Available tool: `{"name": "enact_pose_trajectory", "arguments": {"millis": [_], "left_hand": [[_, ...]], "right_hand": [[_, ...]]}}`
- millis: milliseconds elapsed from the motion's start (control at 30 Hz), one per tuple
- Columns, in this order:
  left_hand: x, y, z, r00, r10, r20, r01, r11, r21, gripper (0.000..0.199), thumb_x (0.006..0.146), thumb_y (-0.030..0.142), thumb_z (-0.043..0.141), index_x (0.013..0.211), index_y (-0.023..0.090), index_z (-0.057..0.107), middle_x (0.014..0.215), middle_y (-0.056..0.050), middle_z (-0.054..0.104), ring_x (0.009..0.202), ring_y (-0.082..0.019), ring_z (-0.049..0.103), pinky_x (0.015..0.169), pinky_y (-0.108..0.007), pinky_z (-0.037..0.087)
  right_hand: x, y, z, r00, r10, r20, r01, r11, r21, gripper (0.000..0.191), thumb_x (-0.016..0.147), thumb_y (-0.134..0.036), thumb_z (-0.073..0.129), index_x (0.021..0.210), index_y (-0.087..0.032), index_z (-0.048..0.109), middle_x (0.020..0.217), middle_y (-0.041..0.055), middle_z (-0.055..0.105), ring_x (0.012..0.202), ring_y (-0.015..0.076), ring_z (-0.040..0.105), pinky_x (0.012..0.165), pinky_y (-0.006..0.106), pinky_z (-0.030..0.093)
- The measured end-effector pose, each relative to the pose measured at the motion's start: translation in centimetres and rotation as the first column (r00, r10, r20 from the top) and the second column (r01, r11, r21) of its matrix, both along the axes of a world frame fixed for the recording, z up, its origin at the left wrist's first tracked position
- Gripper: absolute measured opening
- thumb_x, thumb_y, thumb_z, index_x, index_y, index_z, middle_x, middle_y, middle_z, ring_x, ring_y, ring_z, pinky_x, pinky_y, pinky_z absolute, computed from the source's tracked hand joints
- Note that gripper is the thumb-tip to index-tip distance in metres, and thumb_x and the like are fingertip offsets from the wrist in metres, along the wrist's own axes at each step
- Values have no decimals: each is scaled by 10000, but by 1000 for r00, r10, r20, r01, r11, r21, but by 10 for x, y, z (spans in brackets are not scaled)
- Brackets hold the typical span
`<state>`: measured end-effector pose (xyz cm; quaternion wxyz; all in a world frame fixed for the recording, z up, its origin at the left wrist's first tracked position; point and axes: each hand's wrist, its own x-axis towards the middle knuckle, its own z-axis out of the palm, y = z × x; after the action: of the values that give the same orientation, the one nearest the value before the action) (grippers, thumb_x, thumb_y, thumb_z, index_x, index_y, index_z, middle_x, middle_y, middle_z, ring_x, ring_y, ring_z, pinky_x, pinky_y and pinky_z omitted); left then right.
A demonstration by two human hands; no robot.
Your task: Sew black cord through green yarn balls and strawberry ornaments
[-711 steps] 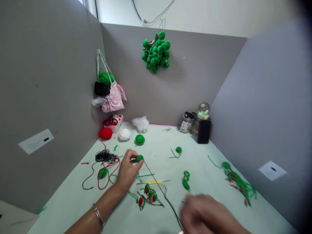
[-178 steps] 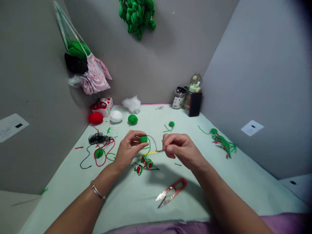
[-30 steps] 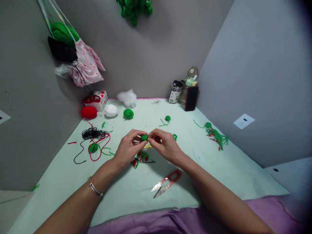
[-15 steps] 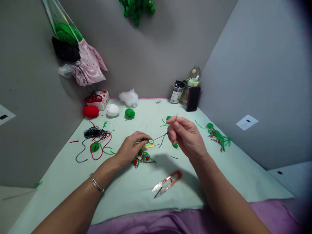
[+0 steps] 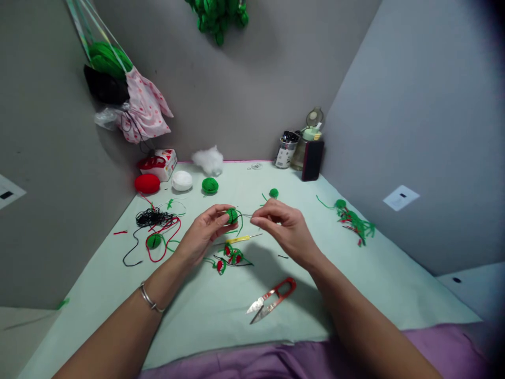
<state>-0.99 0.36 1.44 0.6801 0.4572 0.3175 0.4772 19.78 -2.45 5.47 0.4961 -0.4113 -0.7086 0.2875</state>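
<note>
left grip clamped on green ball; right grip pinching thread; label illegible

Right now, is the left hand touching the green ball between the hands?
Touching. The head view shows the left hand holding the green ball, thumb against its side.

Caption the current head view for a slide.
Left hand holds a small green ball; right hand pinches dark thread above yellow-handled hook.

A single head-worn view from above both forearms, facing forward and down at the nearby table
</note>
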Motion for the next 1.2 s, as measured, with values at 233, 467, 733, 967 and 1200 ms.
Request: {"name": "enact_pose_trajectory", "arguments": {"millis": [233,467,733,967,1200], "left_hand": [[0,1,-1,999,-1,33,0,1000,11,252,830,289,770,1046,172,713,983,-44,697,945,-160,641,1005,-375,516],[0,0,-2,999,-6,39,5,1000,23,239,821,289,778,1031,188,726,985,-31,693,947,-150,632,998,-363,515],[1,0,1,999,8,45,-9,1000,6,241,774,244,815,986,175,726,952,-29,702,932,-154,648,968,-349,527],[2,-4,4,992,-37,122,44,998,-53,226,775,244,817,957,167,705,947,-27,712,911,-140,666,971,-336,521],[8,-6,-1,995,84,-48,-80,993,86,266,726,282,849,917,186,691,894,-6,702,876,-160,665,887,-320,511]], "right_hand": [[-11,-3,-17,953,-81,291,49,992,115,120,931,-178,636,940,-187,755,704,-15,554,593,91,487,579,242,365],[-12,-3,-16,932,-95,349,53,990,129,132,921,-155,621,901,-188,747,713,-9,584,587,90,491,576,235,363],[-16,-3,-17,966,-53,253,39,997,60,102,909,-155,625,879,-181,719,752,0,635,622,97,504,618,247,385],[-23,-1,-19,1000,9,-21,-13,987,-160,118,884,-258,649,821,-169,696,701,-11,604,624,104,482,587,247,381],[-24,2,-22,998,-21,-59,4,963,-270,122,853,-272,656,823,-183,577,636,-47,537,558,99,481,548,236,400]]}}
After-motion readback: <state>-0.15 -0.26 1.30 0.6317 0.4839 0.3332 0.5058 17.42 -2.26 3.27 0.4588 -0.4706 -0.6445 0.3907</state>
